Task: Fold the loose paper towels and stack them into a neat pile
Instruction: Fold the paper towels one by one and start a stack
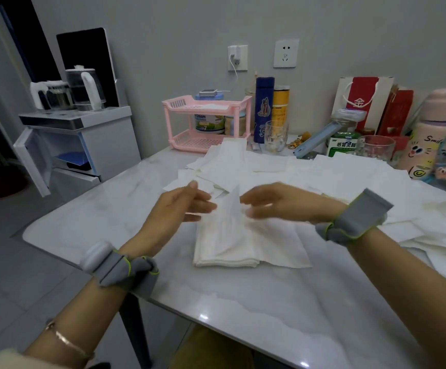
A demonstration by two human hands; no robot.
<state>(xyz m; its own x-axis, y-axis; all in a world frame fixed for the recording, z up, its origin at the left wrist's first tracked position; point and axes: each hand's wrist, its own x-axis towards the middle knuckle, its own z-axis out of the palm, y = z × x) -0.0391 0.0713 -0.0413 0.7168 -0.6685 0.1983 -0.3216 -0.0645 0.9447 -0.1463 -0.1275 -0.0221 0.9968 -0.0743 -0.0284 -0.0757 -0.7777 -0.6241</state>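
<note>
Where marble table (243, 302) meets grey wall (163, 35), left grip (179, 206) and right grip (277, 201) touch towel (229, 209), hold unclear

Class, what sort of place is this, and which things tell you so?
Probably a home kitchen or dining corner: kettles on a water dispenser, a pink rack of tins, and a drinking glass on the table.

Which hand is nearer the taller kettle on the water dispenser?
Left. The left hand is at the left edge of the folded stack, with the taller kettle far up-left of it. The right hand sits farther right, beyond the raised paper towel.
</note>
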